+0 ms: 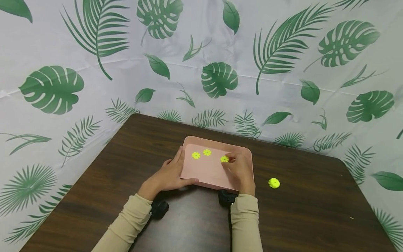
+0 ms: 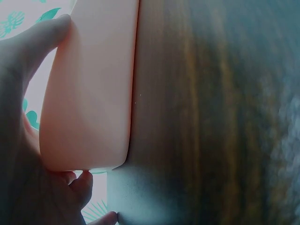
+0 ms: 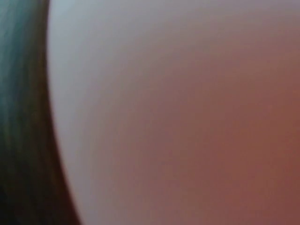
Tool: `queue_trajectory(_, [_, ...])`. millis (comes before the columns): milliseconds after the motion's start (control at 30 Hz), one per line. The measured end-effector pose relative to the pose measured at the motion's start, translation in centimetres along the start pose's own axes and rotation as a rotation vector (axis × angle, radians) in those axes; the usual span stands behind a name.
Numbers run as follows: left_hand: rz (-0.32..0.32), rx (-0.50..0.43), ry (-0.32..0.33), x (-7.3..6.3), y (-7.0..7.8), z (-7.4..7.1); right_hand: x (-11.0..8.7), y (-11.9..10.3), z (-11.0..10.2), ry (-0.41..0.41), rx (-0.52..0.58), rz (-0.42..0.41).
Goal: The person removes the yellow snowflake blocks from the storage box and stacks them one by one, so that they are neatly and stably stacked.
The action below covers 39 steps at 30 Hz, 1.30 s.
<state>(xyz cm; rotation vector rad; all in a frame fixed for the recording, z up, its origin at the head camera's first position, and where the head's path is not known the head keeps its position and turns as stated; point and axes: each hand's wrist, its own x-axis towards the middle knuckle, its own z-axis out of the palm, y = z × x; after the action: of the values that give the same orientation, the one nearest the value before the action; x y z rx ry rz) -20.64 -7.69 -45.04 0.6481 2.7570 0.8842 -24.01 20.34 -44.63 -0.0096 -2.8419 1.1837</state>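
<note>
A shallow pink tray lies on the table in the head view. My left hand holds its near left corner, thumb along the front rim and fingers against the left side. In the left wrist view, the thumb meets the rim of the tray, and fingertips show past its end. Inside the tray, my right hand pinches a yellow flower-shaped piece between thumb and fingers. Two matching flower-shaped pieces lie to its left on the tray floor. Blurred pink tray wall fills most of the right wrist view.
A small stack of yellow flower-shaped pieces stands on the dark wooden table, right of the tray. Behind the table hangs a white cloth with green leaf prints. Black wrist cameras sit under both wrists.
</note>
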Motion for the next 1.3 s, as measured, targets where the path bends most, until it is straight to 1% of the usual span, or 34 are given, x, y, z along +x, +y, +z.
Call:
queue_trajectory(167, [-0.003,0.006,-0.001,0.0,0.0,0.0,0.1,0.1,0.0,0.014,-0.02,-0.019])
queue_trajectory(300, [-0.007,0.006,-0.005,0.0,0.0,0.0,0.1,0.3,-0.1,0.034,-0.027,-0.068])
queue_trajectory(400, [-0.006,0.0,-0.008,-0.1,0.1,0.0,-0.1,0.5,-0.4,0.057,-0.018,-0.133])
queue_trajectory(567, [-0.001,-0.013,-0.003,-0.1,0.2,0.1,-0.2,0.4,-1.2,0.106,0.04,-0.287])
queue_trajectory(633, [0.001,-0.02,0.001,-0.1,0.2,0.1,-0.4,0.2,-1.6,0.109,0.056,-0.316])
queue_trajectory(700, [0.005,-0.026,0.007,-0.2,0.2,0.0,-0.8,0.0,-2.0,0.098,0.054,-0.29])
queue_trajectory(833, [0.007,-0.023,0.006,-0.2,0.1,0.0,-1.5,-0.2,-3.0,0.083,0.016,-0.194])
queue_trajectory(900, [0.003,-0.015,-0.001,-0.2,0.0,0.0,-1.9,0.0,-3.5,0.083,-0.005,-0.162])
queue_trajectory(1033, [-0.005,-0.004,-0.011,-0.2,-0.1,0.0,-2.6,0.7,-4.6,0.104,-0.034,-0.137])
queue_trajectory(1300, [0.014,-0.008,-0.007,0.0,0.0,0.0,-3.7,2.2,-6.8,0.198,-0.014,-0.1])
